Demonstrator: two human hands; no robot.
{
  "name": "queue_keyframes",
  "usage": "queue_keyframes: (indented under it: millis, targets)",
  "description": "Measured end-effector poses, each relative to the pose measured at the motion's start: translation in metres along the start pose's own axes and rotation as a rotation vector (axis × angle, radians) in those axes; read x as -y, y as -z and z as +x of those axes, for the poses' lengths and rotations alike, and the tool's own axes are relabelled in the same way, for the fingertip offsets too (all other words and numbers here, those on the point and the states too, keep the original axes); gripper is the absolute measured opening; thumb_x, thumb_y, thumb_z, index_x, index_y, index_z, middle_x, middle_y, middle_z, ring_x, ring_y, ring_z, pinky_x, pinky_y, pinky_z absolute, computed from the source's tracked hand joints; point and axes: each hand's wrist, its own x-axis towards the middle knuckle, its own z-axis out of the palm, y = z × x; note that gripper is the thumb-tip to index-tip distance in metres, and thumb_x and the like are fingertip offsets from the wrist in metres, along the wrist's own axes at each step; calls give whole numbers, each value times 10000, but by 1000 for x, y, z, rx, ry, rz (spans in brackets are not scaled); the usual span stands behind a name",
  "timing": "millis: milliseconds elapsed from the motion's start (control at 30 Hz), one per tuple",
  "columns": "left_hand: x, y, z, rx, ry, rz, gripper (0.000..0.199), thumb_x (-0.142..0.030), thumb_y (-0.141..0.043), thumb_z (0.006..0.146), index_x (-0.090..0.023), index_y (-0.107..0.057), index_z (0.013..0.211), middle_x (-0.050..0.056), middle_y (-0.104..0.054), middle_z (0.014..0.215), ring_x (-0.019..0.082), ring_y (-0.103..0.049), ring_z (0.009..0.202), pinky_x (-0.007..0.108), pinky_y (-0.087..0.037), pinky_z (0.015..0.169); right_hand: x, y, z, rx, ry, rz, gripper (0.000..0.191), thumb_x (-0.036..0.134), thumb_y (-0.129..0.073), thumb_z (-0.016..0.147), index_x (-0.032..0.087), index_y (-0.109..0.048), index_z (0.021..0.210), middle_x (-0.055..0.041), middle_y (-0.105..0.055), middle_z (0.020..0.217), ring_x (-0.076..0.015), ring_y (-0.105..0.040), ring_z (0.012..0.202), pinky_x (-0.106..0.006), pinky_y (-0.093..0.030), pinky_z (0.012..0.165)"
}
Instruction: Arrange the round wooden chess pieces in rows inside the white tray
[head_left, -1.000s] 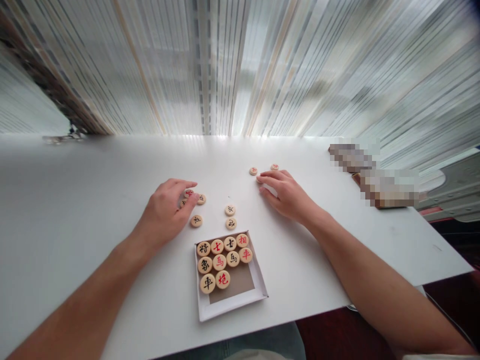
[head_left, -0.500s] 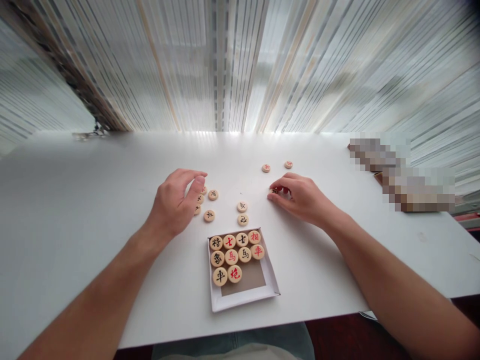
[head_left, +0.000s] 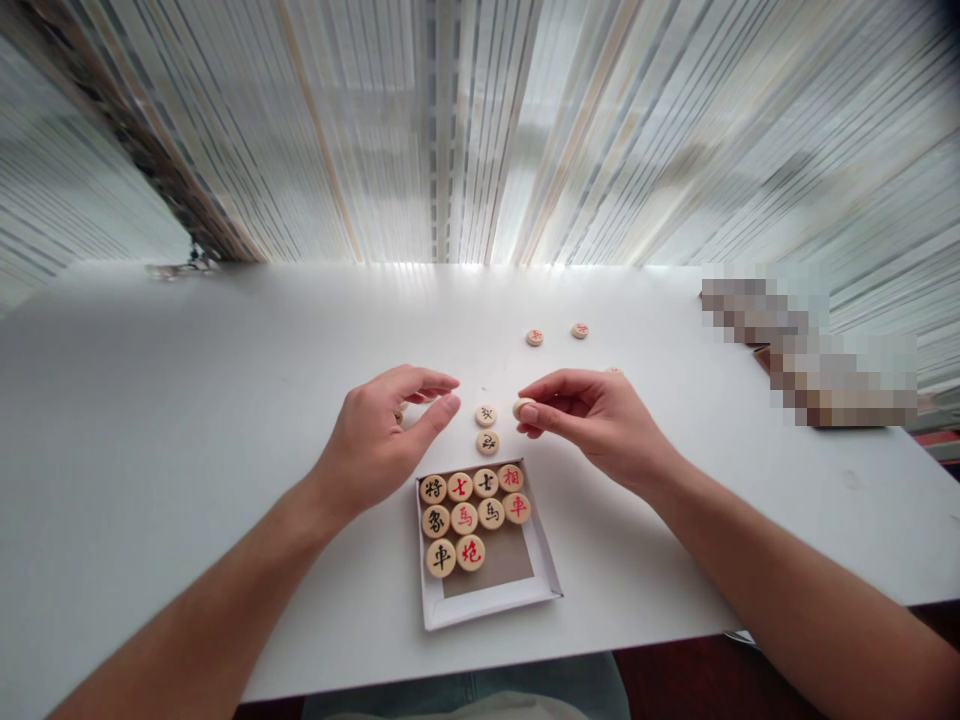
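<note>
My right hand (head_left: 581, 415) pinches a round wooden chess piece (head_left: 523, 408) between thumb and fingers, raised over the table. My left hand (head_left: 394, 425) hovers with thumb and fingers apart, holding nothing; it partly hides pieces behind it. Between the hands lie a wooden piece (head_left: 486, 414) and, just below it, another black-marked piece (head_left: 487, 442). Nearer me sits a shallow white box (head_left: 491, 606) with several red- and black-marked pieces in rows, such as a red-marked piece (head_left: 470, 553) in the third row. The box's lower right part shows bare brown bottom.
Two red-marked pieces, one on the left (head_left: 535, 338) and one on the right (head_left: 580, 330), lie farther back on the white table (head_left: 187, 420). Another piece (head_left: 615, 371) shows behind my right hand. Blurred-out items stand at the right edge; a striped curtain (head_left: 480, 130) hangs behind.
My right hand has moved left and lifted a piece from the table. My left hand has moved right, toward the middle, and now covers the pieces that lay beside it.
</note>
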Motion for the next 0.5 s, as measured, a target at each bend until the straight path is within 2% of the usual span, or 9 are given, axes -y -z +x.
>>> queue_keyframes:
  millis: [67,133,300,500]
  targets:
    - [-5,-4,-4,56,18,-97,312,-467,-734,983,-197,-836,1099,83,-845,1087,253,-778,984,375,-599,870,7,-10,-9,82,-62,157,334,391,-1020,751,193,-863,969,-76,-844,881,-204,-801,782,-335,-678,755]
    - [-10,-8,-8,118,15,-192,265,-437,-770,962,-214,-844,1086,64,-851,1053,238,-780,977,362,-601,886,12,-18,-17,135,-106,265,290,359,-1008,781,201,-873,984,-78,-857,930,-197,-824,824,-312,-696,781]
    - [-20,-14,-14,273,53,-358,186,-351,-840,918,-208,-862,1035,53,-868,1018,228,-794,966,343,-610,895,14,-26,-27,177,-123,365,241,304,-981,829,194,-877,1017,-65,-851,884,-160,-812,724,-259,-694,698]
    - [-24,-15,-16,284,70,-447,113,-288,-843,926,-219,-877,1009,35,-873,970,208,-803,922,302,-622,851,13,-27,-26,179,-63,371,228,217,-1009,772,195,-888,965,-60,-865,884,-164,-820,789,-255,-701,763]
